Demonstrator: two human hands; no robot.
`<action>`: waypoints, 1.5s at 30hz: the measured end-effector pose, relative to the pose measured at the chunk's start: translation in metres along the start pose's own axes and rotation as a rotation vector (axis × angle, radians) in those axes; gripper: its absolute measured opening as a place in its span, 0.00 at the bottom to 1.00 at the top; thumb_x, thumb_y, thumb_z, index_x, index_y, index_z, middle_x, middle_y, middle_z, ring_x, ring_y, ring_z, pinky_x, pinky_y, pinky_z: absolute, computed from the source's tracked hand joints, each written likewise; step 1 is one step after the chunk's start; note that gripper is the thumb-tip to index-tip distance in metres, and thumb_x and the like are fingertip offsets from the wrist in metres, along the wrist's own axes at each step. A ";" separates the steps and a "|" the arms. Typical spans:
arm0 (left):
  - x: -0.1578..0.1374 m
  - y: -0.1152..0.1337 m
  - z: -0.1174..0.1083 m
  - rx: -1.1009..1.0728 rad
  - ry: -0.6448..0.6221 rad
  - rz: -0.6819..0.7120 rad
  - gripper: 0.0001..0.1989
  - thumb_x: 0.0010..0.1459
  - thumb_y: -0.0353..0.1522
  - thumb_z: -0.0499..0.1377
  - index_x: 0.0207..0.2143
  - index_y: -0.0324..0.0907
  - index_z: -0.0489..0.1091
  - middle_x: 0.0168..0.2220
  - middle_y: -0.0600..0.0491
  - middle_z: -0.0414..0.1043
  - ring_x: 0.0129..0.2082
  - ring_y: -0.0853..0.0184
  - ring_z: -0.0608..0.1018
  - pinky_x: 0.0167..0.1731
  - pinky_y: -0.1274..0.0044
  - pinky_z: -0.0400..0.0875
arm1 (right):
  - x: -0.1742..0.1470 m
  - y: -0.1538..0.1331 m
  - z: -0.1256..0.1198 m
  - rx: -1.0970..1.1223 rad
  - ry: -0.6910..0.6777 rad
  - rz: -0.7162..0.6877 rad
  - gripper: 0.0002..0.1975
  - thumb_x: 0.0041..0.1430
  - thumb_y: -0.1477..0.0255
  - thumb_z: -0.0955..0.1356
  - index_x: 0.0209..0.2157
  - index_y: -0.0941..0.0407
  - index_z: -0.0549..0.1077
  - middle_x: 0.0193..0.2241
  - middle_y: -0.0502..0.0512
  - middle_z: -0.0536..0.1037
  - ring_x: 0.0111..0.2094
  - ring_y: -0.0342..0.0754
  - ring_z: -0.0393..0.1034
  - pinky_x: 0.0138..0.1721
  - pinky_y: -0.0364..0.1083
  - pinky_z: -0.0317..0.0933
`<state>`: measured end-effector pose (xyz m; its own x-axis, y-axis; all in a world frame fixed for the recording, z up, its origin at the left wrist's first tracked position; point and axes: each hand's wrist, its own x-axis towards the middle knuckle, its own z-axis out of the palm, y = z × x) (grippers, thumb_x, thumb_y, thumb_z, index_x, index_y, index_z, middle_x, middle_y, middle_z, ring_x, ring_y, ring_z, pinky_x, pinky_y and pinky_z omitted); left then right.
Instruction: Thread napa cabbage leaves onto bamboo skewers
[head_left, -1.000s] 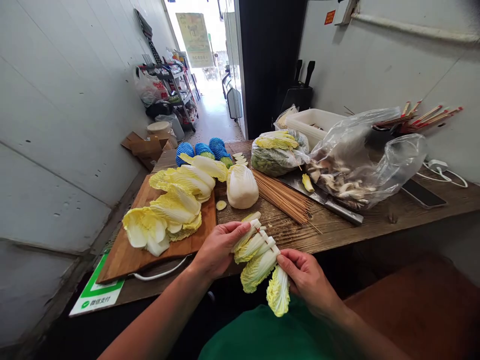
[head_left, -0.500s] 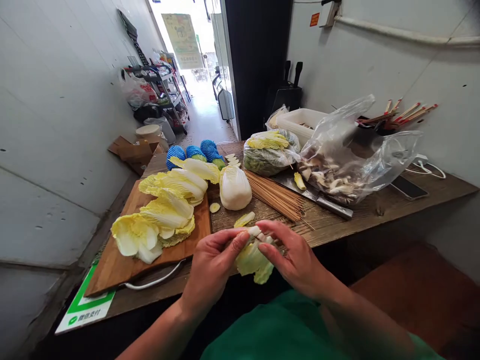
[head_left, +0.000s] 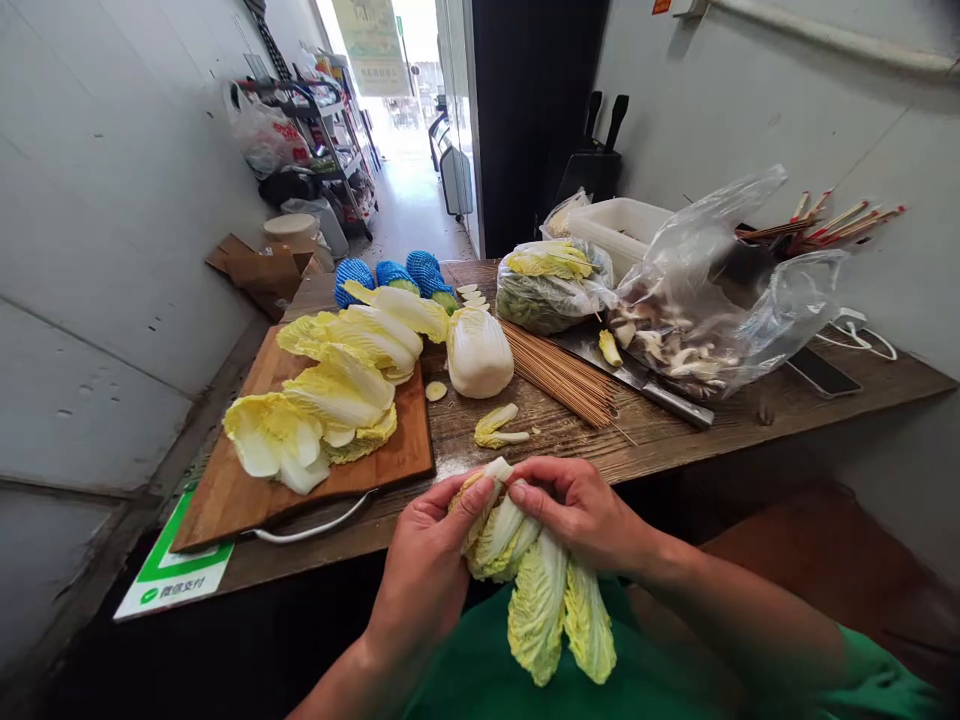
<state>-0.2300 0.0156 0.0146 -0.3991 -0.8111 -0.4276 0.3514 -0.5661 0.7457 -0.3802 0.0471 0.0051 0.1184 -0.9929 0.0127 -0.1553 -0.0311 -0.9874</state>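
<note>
We hold a bunch of cabbage leaves point(head_left: 536, 580) just off the near edge of the wooden table point(head_left: 675, 440), over our lap. Our left hand point(head_left: 427, 570) and right hand point(head_left: 581, 515) both pinch the white stem ends from either side, palms facing; the leaves' long axis hangs down toward us. A skewer may run through them, though none shows.

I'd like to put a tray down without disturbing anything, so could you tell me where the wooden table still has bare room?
Bare wood shows on the wooden table along its near edge, right of the small loose cabbage piece and in front of the bundle of thin bamboo skewers and steel cleaver. The left is crowded: the brown cutting board carries pale yellow cabbage leaves.
</note>
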 end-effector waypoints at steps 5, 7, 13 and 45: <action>0.002 -0.003 -0.002 -0.087 0.006 -0.036 0.11 0.44 0.32 0.67 0.31 0.36 0.76 0.27 0.50 0.76 0.25 0.70 0.75 0.28 0.80 0.70 | 0.004 0.001 0.000 0.013 -0.031 0.055 0.09 0.59 0.68 0.64 0.32 0.59 0.73 0.25 0.49 0.71 0.26 0.40 0.63 0.27 0.40 0.58; 0.002 -0.004 -0.004 -0.119 0.039 -0.011 0.10 0.44 0.32 0.67 0.30 0.36 0.76 0.26 0.50 0.75 0.24 0.70 0.75 0.28 0.80 0.70 | 0.004 0.000 0.000 0.115 -0.043 0.096 0.09 0.59 0.68 0.64 0.35 0.58 0.73 0.28 0.51 0.74 0.29 0.42 0.67 0.31 0.40 0.60; 0.002 -0.003 -0.005 -0.160 0.046 -0.051 0.10 0.44 0.33 0.67 0.29 0.35 0.75 0.25 0.50 0.74 0.24 0.69 0.75 0.25 0.79 0.70 | -0.001 -0.004 0.002 0.228 -0.027 0.117 0.10 0.59 0.68 0.65 0.38 0.57 0.75 0.33 0.53 0.77 0.36 0.43 0.70 0.38 0.40 0.63; -0.003 -0.006 0.000 -0.098 -0.006 -0.127 0.10 0.43 0.33 0.68 0.26 0.36 0.74 0.24 0.49 0.75 0.25 0.66 0.76 0.28 0.78 0.69 | -0.008 -0.003 -0.005 0.189 -0.037 0.156 0.11 0.58 0.66 0.66 0.36 0.59 0.76 0.30 0.53 0.77 0.31 0.43 0.69 0.33 0.41 0.63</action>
<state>-0.2310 0.0217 0.0110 -0.4504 -0.7314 -0.5121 0.3789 -0.6759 0.6321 -0.3852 0.0550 0.0084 0.1435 -0.9790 -0.1446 0.0109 0.1477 -0.9890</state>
